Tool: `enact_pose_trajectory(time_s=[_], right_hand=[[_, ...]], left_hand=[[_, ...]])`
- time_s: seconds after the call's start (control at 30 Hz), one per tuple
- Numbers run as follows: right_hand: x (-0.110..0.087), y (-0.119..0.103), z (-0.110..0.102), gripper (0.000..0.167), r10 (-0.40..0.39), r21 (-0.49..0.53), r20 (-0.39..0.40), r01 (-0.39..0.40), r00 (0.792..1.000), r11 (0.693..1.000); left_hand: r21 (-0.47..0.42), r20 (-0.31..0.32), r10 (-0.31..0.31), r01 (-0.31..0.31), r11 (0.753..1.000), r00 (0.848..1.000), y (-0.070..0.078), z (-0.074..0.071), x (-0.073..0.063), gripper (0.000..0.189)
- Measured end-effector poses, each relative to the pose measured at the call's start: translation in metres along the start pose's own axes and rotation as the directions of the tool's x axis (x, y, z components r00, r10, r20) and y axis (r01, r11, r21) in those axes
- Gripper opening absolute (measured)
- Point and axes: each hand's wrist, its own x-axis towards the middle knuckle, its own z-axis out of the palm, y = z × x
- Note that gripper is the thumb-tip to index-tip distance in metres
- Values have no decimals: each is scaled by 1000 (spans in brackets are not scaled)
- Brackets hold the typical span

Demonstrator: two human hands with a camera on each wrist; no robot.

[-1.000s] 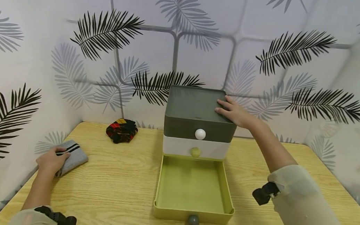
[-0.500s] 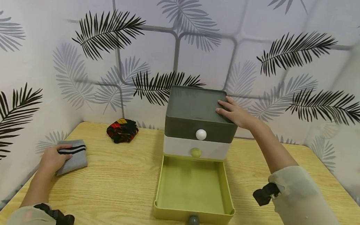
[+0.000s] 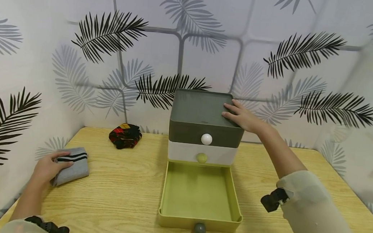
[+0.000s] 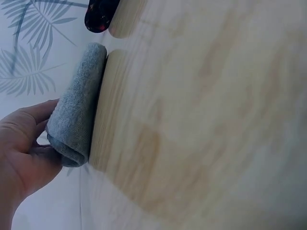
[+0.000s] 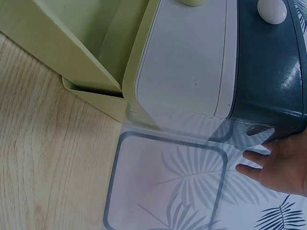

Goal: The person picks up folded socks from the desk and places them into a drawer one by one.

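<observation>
My left hand [image 3: 47, 166] pinches the near left edge of a folded grey cloth [image 3: 75, 168] with black stripes, at the table's left side. In the left wrist view the grey cloth [image 4: 79, 105] looks like thick knit, its lower end between thumb and fingers. My right hand [image 3: 246, 117] rests with extended fingers on the top right edge of a small stacked drawer cabinet [image 3: 200, 108]. The cabinet's lowest drawer [image 3: 200, 224], yellow-green with a grey knob, is pulled out and has nothing in it. The white and dark grey drawers above are closed.
A crumpled black, red and yellow plaid cloth [image 3: 124, 136] lies at the back left of the wooden table [image 3: 119, 191]. Leaf-patterned sheeting [image 3: 210, 60] stands behind the table and along both sides.
My left hand has turned the grey cloth, so its stripes run more nearly level, and it has since shifted slightly toward me. The right hand and the drawers have stayed put.
</observation>
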Motion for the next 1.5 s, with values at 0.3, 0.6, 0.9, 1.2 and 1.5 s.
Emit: enact_pose_trajectory(time_s=[0.3,0.6,0.9,1.2,1.5], right_hand=[[1,0,0,61,-2,11,2,2,1000,1000],[0,-1,-1,62,0,23,6,0,1000,1000],[0,-3,1,60,-7,26,-1,7,1000,1000],[1,-3,0,61,0,28,15,0,1000,1000],[0,-2,0,60,-5,28,4,5,1000,1000]], left_hand=[[-229,192,37,8,973,981,-3,-8,-3,66],[-299,339,54,53,953,939,-7,-12,-4,54],[-369,471,89,104,924,878,-2,-19,-10,60],[-536,454,108,174,826,884,-7,-18,-15,56],[-536,430,162,107,838,888,25,-15,-19,59]])
